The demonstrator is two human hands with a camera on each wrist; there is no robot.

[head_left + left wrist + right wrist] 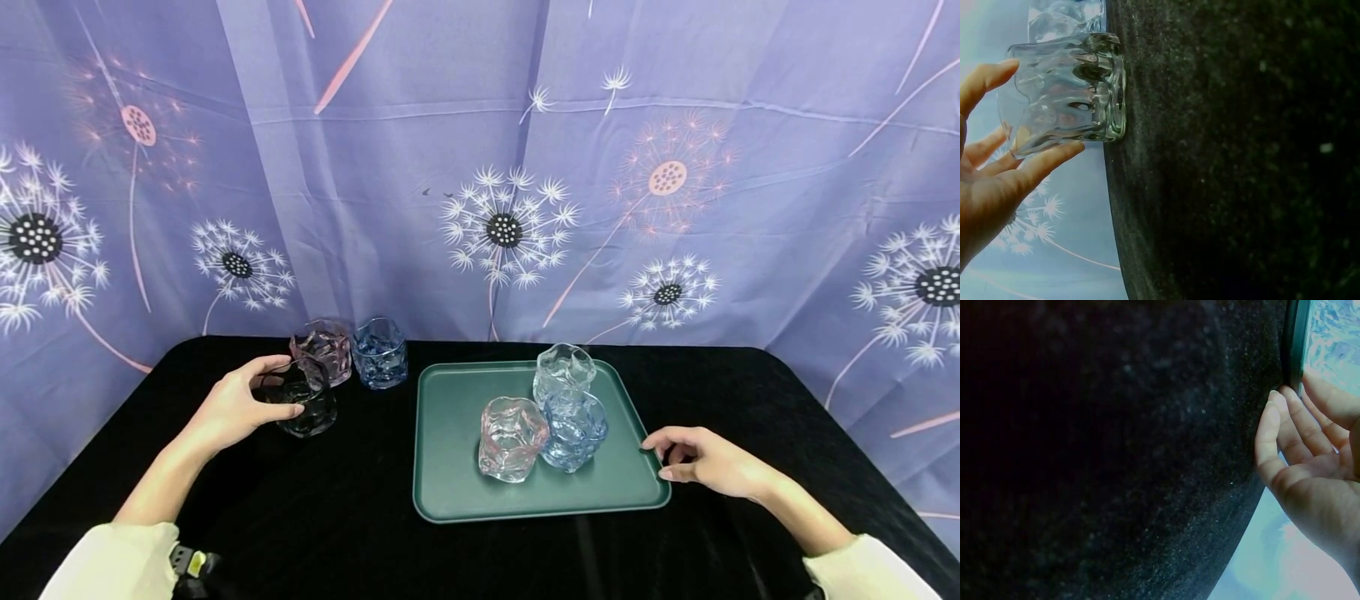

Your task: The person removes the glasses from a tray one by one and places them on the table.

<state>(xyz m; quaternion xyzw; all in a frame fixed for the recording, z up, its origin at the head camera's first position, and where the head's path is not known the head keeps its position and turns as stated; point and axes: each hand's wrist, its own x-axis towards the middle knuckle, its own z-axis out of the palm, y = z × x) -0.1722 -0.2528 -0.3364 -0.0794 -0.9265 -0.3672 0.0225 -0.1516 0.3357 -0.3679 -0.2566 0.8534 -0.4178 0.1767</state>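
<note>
My left hand (238, 407) holds a clear dark-looking glass (309, 417) with wavy sides, thumb on the near side and fingers on the far side. In the left wrist view the glass (1066, 94) stands with its base on the black cloth, and some fingers show through it. My right hand (712, 461) touches the right edge of a green tray (457, 500) with loosely bent fingers. On the tray stand a pink glass (512, 442), a light blue glass (573, 433) and a clear glass (562, 371), close together.
Behind the left hand's glass stand a purplish-pink glass (330, 346) and a darker blue glass (381, 354), side by side near the back edge. A black cloth (360, 517) covers the table. A purple curtain with dandelion prints (420, 167) hangs behind it.
</note>
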